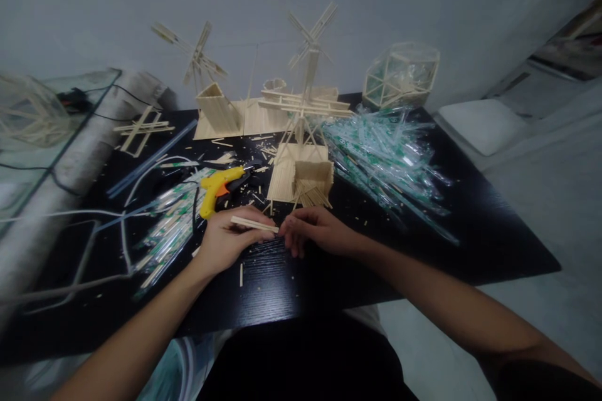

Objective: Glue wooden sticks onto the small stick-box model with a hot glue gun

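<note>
Black table [470, 244]; wooden sticks [254, 223] pinched in left hand [224, 239], between thumb and fingers.

Craft workspace: glue gun [217, 189], stick windmill models [308, 97].

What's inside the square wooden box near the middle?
Thin wooden sticks show at the near side of the square wooden box, with its inner wall behind them. The sticks hide the bottom, so I can't tell what's underneath.
</note>
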Action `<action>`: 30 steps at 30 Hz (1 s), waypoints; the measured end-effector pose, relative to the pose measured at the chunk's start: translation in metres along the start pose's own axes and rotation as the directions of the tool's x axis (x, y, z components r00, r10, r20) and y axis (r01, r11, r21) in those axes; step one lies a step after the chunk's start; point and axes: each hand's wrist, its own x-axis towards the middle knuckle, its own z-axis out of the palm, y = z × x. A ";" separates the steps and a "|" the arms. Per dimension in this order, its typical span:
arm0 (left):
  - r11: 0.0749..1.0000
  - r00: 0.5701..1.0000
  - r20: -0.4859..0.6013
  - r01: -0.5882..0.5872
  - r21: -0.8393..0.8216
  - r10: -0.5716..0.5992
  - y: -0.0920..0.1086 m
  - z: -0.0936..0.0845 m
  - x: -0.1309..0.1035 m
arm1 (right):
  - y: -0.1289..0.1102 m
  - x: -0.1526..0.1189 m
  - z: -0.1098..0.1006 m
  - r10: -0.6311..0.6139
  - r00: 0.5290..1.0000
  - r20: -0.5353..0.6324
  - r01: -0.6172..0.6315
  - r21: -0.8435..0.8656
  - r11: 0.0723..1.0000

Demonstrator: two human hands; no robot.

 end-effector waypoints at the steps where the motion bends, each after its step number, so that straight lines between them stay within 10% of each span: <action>1: 1.000 1.000 0.010 -0.005 0.013 0.005 0.000 0.000 0.000 | 0.000 0.000 0.000 -0.005 1.000 -0.007 0.005 -0.004 1.000; 9: 0.994 0.992 0.117 -0.060 0.087 0.050 -0.003 0.003 0.001 | -0.006 -0.003 0.004 -0.025 1.000 0.016 0.026 -0.022 0.999; 18: 0.996 0.993 -0.111 0.058 0.067 -0.050 0.003 -0.008 0.006 | -0.003 -0.002 -0.001 -0.035 0.998 -0.059 0.032 -0.047 0.998; 30: 0.996 0.994 -0.097 0.049 0.071 -0.042 0.005 -0.009 0.002 | -0.002 -0.002 -0.001 -0.045 0.998 -0.038 0.043 -0.046 0.998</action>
